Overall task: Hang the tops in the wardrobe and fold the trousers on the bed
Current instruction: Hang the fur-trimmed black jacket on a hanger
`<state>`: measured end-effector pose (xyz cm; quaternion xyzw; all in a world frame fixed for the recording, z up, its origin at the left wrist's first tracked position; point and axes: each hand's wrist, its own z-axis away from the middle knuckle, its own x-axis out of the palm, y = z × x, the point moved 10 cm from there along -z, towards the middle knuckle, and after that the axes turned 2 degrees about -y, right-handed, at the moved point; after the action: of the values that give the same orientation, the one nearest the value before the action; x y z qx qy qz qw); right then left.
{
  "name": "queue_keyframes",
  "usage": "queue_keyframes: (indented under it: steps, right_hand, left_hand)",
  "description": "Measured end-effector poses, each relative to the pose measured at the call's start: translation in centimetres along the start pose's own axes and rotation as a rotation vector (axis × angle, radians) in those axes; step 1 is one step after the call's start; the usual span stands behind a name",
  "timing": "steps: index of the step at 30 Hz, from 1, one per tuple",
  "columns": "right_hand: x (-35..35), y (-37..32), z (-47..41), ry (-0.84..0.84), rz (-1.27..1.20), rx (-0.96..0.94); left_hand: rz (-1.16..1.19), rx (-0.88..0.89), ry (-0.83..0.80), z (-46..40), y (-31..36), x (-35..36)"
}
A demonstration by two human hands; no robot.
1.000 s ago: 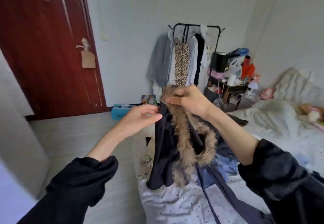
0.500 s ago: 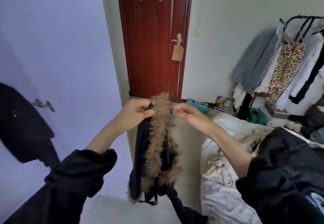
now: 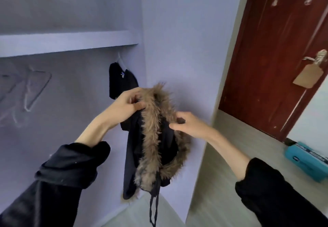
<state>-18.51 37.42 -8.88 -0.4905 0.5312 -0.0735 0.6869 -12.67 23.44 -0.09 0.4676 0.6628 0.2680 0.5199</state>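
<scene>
- Top (image 3: 142,155): a dark garment with a brown fur trim (image 3: 154,123), held up in the air between the two hands, right in front of the open wardrobe (image 3: 71,42). It hangs free from the grip, its lower part and thin straps dangling below the hands, touching nothing that I can see.
- Left hand (image 3: 124,106): clenched on the upper edge of the dark cloth just beside the fur. This looks like the carrying grip, since the garment's weight hangs from here.
- Right hand (image 3: 188,123): lower and to the right of the left, fingers pinching the edge of the fur trim. It seems to be spreading the neckline apart, probably to find the opening a hanger would go through.
- Black garment (image 3: 120,81): already on a hanger inside the wardrobe, just beyond and above the left hand, under the shelf.
- Empty hangers (image 3: 35,88): further to the left of the left hand, blurred but apparently free. One would be needed next, as the held top has none in it.
- Red door (image 3: 276,49): well off to the right of the right hand, with a teal box (image 3: 308,159) on the floor near it. Neither matters to this step.
</scene>
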Motion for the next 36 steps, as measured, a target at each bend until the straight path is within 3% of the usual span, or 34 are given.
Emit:
queue_keyframes:
  steps: [4,10,13,20,26,29,31,33,36]
  right_hand:
    - [4.4,-2.5,-4.9,-0.117,0.029,-0.084]
    - [5.6,-5.3,-10.2,0.028,0.33,-0.2]
    - [5.8,-8.7,-12.7,0.054,0.281,-0.285]
    - [12.2,-14.4,-18.1,-0.178,0.092,-0.308]
    - [17.6,-17.4,-23.9,-0.269,0.08,-0.293]
    - [20.5,-19.4,-26.4,-0.285,0.112,-0.314]
    - [22.0,-20.6,-28.0,-0.288,0.154,-0.328]
    - [22.8,-21.1,-29.4,-0.281,0.22,-0.329]
    - [23.5,-20.5,-31.4,-0.255,0.423,-0.354]
  left_hand:
    - [-0.111,-0.023,0.173,1.8,-1.2,-5.9]
    - [-0.24,-0.18,0.339,6.1,-6.0,-12.6]
    - [-0.243,-0.365,0.4,8.1,-10.1,-15.2]
    - [-0.258,-0.718,0.282,11.3,-19.4,-18.2]
    - [-0.12,-0.793,0.122,12.3,-24.9,-21.1]
    - [-0.056,-0.739,0.233,10.9,-27.1,-23.3]
    - [-0.235,-0.683,0.384,9.9,-27.6,-26.4]
    - [-0.499,-0.7,0.445,9.9,-27.8,-29.3]
    - [-0.674,-0.699,0.493,10.7,-27.4,-33.1]
